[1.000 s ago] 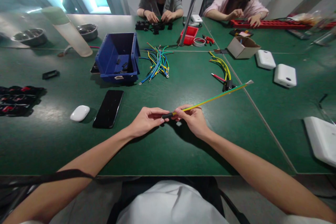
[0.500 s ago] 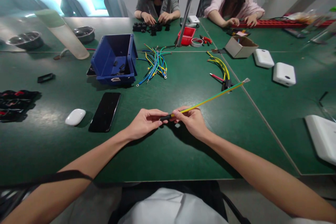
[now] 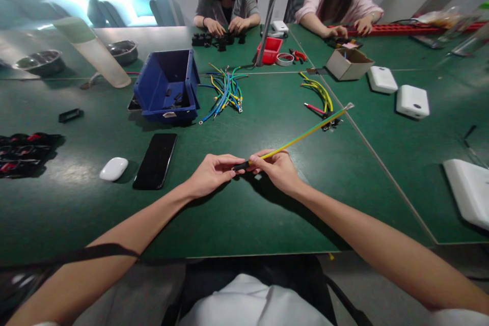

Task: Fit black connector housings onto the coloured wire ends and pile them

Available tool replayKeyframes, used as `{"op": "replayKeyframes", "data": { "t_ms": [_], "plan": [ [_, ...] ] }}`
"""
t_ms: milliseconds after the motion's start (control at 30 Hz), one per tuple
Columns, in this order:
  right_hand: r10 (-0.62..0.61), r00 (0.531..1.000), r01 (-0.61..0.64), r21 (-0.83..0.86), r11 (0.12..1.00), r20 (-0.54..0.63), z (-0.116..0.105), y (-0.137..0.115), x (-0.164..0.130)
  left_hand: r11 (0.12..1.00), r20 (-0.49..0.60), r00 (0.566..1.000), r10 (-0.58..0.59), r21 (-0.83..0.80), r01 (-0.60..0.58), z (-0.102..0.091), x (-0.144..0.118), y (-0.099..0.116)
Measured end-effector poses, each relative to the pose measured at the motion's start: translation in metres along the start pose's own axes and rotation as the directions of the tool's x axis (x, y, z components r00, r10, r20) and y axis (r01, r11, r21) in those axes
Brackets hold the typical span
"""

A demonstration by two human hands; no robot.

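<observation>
Between thumb and fingers, my right hand (image 3: 278,170) pinches a green-and-yellow wire (image 3: 301,136) close to its near end. The wire slants up and away to the right, ending in a pale tip. A short black sleeve (image 3: 241,166) sits at the near end. My left hand (image 3: 214,175) closes its fingertips on that sleeve. Beyond the hands, a tangle of blue, green and yellow wires (image 3: 227,92) with ring terminals lies on the green table (image 3: 244,224). Farther right rests a group of yellow-green wires (image 3: 324,92) with black pieces at their ends.
A blue bin (image 3: 168,86) holding small black parts stands left of the wires. Nearer are a black phone (image 3: 155,161) and a white case (image 3: 113,169). White boxes (image 3: 412,101) and an open carton (image 3: 349,64) are on the right. Two people work across the table.
The far end of the green-and-yellow wire has shifted slightly left and up. Both hands keep their grip near the black sleeve. The whole view has moved a little.
</observation>
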State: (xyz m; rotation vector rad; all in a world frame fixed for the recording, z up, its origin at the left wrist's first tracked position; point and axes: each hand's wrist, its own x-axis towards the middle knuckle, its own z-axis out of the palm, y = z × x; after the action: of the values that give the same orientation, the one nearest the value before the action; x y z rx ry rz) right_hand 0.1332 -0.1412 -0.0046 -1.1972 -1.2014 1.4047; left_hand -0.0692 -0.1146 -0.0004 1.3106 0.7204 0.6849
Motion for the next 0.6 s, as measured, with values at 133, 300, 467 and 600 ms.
{"op": "replayKeyframes", "data": {
  "t_ms": [133,300,467,600],
  "plan": [
    [-0.006,1.000,0.006,0.013,1.000,0.014,-0.0006,0.0030,0.0006,1.000,0.006,1.000,-0.003,-0.010,0.003,0.0000,0.0002,0.0018],
    [-0.011,1.000,0.012,-0.009,1.000,0.014,-0.0007,0.0032,0.0008,1.000,0.027,1.000,-0.011,0.008,0.011,-0.0001,0.0003,0.0056],
    [-0.010,1.000,0.010,-0.012,1.000,0.010,-0.0005,0.0015,0.0006,1.000,0.025,0.999,-0.019,-0.011,0.020,-0.0010,0.0006,0.0050],
    [-0.005,1.000,0.005,-0.003,1.000,0.000,0.0004,-0.0002,0.0006,0.998,0.018,0.999,-0.050,-0.049,0.051,-0.0024,0.0006,0.0025]
  ]
}}
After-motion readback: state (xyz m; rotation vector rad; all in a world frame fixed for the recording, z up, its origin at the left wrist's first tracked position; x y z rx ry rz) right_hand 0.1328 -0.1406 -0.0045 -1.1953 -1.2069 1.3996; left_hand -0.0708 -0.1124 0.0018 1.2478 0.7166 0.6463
